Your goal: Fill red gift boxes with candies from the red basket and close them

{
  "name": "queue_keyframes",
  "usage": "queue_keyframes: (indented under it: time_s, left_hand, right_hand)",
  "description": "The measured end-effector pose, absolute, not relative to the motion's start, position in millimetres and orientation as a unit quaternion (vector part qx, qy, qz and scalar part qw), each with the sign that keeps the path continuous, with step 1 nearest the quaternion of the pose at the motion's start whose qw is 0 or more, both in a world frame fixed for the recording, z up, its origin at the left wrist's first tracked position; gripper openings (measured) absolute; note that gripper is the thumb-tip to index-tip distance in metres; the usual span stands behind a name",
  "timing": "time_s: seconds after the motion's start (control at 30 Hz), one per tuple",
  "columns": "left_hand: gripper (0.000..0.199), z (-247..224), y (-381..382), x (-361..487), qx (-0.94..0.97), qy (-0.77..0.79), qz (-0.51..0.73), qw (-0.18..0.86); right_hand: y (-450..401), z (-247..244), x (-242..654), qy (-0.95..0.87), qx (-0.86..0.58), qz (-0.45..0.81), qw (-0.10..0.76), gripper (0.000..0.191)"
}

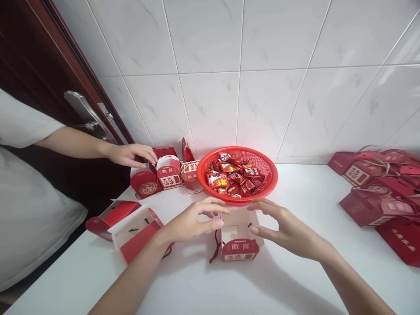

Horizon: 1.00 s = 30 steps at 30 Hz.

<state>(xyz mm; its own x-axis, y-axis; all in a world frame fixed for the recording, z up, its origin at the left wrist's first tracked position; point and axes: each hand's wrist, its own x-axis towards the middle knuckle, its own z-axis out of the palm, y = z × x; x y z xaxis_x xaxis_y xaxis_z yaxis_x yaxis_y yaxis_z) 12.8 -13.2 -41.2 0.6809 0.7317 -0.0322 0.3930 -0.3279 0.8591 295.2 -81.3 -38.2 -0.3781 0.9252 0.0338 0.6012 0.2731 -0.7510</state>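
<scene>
An open red gift box (240, 250) with a white inside stands upright on the white table in front of me. Over its left edge hovers my left hand (197, 218), fingers apart and holding nothing. My right hand (282, 225) is at the box's right side, thumb and fingers spread; whether it touches the wall I cannot tell. A dark red cord (215, 249) hangs at the box's left side. Just behind the hands, a red plastic basket (274, 183) holds many wrapped candies (234, 177) in red packets.
At left, a co-worker's hand (133, 155) reaches over several upright red boxes (170, 170). Two open boxes lie nearer, one with a red side (141, 238). Several closed red boxes (374, 201) are piled at right. A tiled wall (210, 109) bounds the back; a door handle (87, 113) shows left.
</scene>
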Motion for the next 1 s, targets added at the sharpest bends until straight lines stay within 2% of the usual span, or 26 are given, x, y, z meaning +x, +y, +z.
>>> queue_keyframes:
  time_s: [0.13,0.23,0.37,0.53,0.6,0.7,0.77,0.87,1.0]
  left_hand:
    - [0.033,-26.0,6.2,20.0,0.784,0.36,0.271,0.427]
    - [0.035,-20.6,32.5,32.5,0.788,0.388,0.314,0.36]
    - [0.032,-20.0,68.4,56.6,0.822,0.468,0.201,0.255]
    - [0.023,-28.2,99.7,81.3,0.829,0.506,0.106,0.215]
    - [0.033,-34.3,108.5,86.4,0.821,0.532,0.074,0.195]
    - [0.061,-44.5,117.8,89.3,0.798,0.577,0.05,0.165]
    - [0.068,-50.0,121.2,88.5,0.789,0.592,0.048,0.157]
    - [0.061,-53.8,122.1,84.0,0.787,0.59,0.075,0.161]
    - [0.047,-53.0,116.2,77.3,0.787,0.564,0.178,0.175]
  right_hand:
    - [-74.6,-23.2,300.3,-0.756,-0.49,0.309,0.305,0.041]
    - [-58.6,-9.1,306.9,-0.747,-0.478,0.28,0.367,0.042]
    - [-30.6,7.5,311.7,-0.71,-0.47,0.277,0.446,0.044]
    - [-6.5,15.1,304.4,-0.665,-0.453,0.276,0.526,0.042]
    - [0.4,12.9,300.6,-0.654,-0.449,0.291,0.535,0.042]
    - [10.5,5.7,298.7,-0.642,-0.455,0.319,0.528,0.041]
    - [17.0,-0.5,300.7,-0.637,-0.463,0.334,0.519,0.039]
    - [26.0,-10.2,305.5,-0.624,-0.475,0.351,0.511,0.038]
    - [37.5,-23.2,304.6,-0.61,-0.498,0.354,0.505,0.035]
